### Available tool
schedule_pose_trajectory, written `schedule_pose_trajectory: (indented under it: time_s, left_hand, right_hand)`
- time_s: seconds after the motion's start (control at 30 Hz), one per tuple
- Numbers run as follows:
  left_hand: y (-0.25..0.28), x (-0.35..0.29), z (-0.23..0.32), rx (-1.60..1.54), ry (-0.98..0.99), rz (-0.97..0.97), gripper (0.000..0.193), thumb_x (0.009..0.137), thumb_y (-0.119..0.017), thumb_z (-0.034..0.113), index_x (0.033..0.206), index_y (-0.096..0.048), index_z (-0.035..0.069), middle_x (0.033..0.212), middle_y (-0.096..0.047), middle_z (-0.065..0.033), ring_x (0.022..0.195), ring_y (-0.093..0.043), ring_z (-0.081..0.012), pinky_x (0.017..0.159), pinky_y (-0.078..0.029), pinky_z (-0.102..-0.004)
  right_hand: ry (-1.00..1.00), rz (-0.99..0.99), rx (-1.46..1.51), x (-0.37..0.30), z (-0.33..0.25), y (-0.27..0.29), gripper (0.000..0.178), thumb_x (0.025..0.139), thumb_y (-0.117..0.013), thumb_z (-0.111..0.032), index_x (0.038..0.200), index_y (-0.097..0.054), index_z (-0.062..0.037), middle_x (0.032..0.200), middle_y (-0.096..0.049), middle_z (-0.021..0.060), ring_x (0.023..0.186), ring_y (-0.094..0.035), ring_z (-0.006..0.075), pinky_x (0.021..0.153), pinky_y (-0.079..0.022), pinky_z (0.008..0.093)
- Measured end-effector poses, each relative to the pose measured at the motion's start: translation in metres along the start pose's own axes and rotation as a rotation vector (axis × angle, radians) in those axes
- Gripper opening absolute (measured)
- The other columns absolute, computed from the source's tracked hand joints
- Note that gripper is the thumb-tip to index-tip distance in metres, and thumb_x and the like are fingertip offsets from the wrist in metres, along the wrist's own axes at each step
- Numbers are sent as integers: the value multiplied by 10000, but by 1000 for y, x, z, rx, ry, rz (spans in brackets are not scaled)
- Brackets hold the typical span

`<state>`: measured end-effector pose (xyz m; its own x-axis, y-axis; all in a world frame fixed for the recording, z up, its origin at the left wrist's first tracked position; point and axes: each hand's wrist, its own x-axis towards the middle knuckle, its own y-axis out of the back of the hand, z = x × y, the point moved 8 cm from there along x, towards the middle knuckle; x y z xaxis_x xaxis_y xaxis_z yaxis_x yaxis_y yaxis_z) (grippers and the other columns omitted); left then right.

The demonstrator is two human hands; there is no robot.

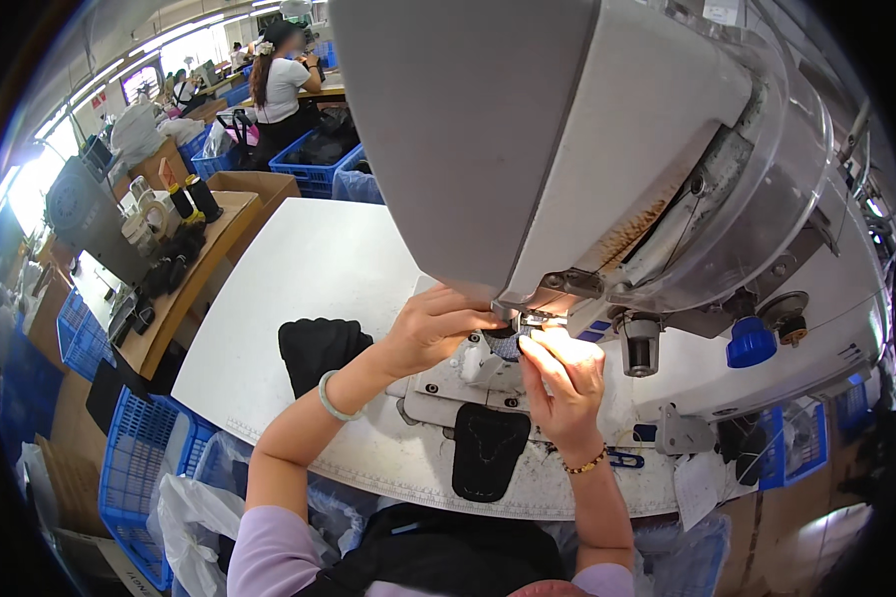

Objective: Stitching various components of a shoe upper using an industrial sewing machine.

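Note:
Under the head of a large grey sewing machine (488, 129), a small dark grey fabric piece (505, 346) is pinched between my two hands. My left hand (436, 326), a pale bangle on its wrist, grips the piece's left side close to the presser foot. The thumb and fingers of my right hand (567, 383) close on its right side, under the machine's light. What lies right at the needle is partly hidden by my fingers. A black stitched pad (490, 453) lies flat at the table's front edge. Left of my left forearm sits a stack of black fabric pieces (319, 348).
The white table (309, 249) curves around the machine. Blue-handled snips (624, 459) lie beside my right wrist. A blue knob (750, 343) hangs from the machine at right. Blue crates (139, 468) stand lower left; thread spools (201, 197) stand on another bench, and co-workers (281, 90) sit farther back.

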<state>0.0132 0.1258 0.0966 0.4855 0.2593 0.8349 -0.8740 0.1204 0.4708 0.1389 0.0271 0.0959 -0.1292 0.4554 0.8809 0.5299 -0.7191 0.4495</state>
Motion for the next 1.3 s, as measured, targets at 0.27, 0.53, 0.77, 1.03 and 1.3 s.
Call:
schedule_pose_trajectory:
  time_s: [0.27,0.53,0.77,1.03,1.3]
  left_hand:
    - [6,8,21,93,-86,-108,280,659,-649,-30,913,-665,87,973,-645,-40,937,-606,-220,822,-490,-336]
    - [2,10,39,269,-137,-174,284,631,-615,-70,903,-605,9,910,-615,-71,909,-614,-225,832,-483,-334]
    - [-4,12,56,400,-106,-126,267,644,-609,-44,908,-612,-5,893,-631,-88,778,-615,-230,731,-497,-328]
    - [-11,10,63,509,-5,-194,344,610,-578,-72,952,-581,-36,883,-587,-108,757,-577,-247,722,-472,-323]
    - [-15,5,70,560,-19,-171,335,642,-595,-34,975,-572,-61,925,-577,-136,812,-577,-255,746,-468,-340]
  right_hand:
    - [85,53,-206,-7,-9,1,311,744,-734,-139,1045,-657,-160,1008,-587,-36,828,-576,111,714,-451,250]
    - [24,-7,-118,-8,-13,-5,288,710,-744,-58,980,-659,-112,982,-569,18,914,-559,210,804,-425,341]
    - [15,28,-58,-5,-2,1,259,723,-720,-33,968,-651,-84,989,-584,33,914,-567,221,810,-412,342]
    - [-4,11,-82,-2,-3,3,230,751,-706,-64,974,-654,-80,1007,-625,26,903,-564,194,822,-380,328]
    - [-60,-19,-122,1,1,2,212,795,-663,-83,1006,-644,-71,1002,-640,33,840,-549,180,824,-359,323]
